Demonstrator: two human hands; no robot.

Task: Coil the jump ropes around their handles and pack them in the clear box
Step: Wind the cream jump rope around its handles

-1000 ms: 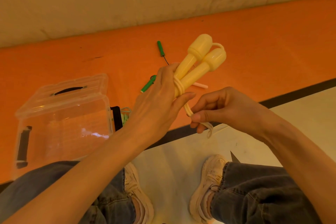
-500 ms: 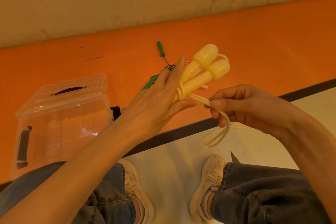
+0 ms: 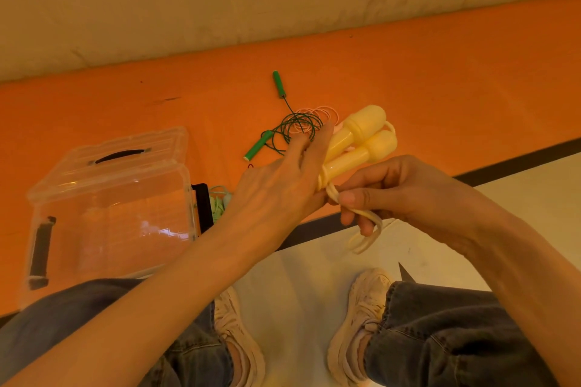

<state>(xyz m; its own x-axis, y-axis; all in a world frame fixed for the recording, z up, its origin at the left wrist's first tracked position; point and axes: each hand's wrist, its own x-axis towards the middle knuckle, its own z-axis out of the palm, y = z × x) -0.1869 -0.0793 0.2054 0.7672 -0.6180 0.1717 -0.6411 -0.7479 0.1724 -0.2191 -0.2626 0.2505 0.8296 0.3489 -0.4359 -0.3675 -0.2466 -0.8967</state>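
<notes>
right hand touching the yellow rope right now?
Touching. The head view shows the right hand pinching the yellow rope just below the yellow handles, the rope running between its thumb and fingers.

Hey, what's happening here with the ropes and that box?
A seated person is winding a yellow jump rope. The left hand holds its two yellow handles together, while the right hand pinches the loose cord at the handles' base. A green jump rope lies uncoiled on the orange mat. The clear box stands at the left.
</notes>
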